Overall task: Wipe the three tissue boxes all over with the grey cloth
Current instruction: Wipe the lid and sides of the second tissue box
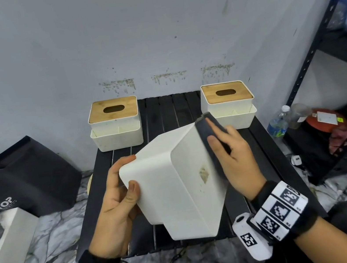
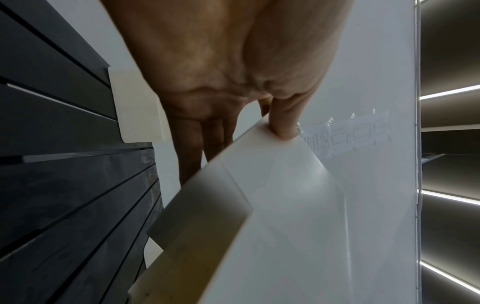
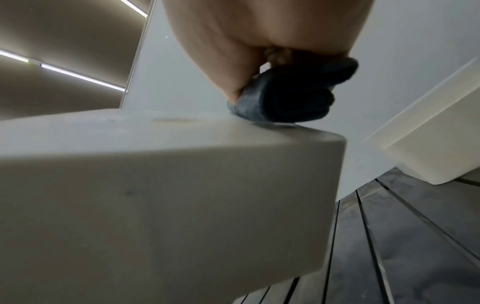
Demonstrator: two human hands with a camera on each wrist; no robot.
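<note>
A white tissue box point(image 1: 176, 181) is held tilted above the black slatted table point(image 1: 165, 114), its underside with a brown smudge facing me. My left hand point(image 1: 118, 194) grips its left end, thumb on the near face; the left wrist view shows that box point(image 2: 272, 205) with the thumb on its edge. My right hand point(image 1: 230, 156) holds the folded dark grey cloth point(image 1: 208, 129) against the box's right edge. In the right wrist view the cloth point(image 3: 291, 98) presses on the box point(image 3: 155, 185). Two more white boxes with wooden lids stand at the back left point(image 1: 115, 124) and back right point(image 1: 228, 104).
A black metal shelf point(image 1: 323, 40) stands at the right, with plastic bottles point(image 1: 278, 122) and a red item on the floor beside it. Black bags point(image 1: 20, 176) and a white case point(image 1: 4, 242) lie at the left. Cables run along the marble floor near me.
</note>
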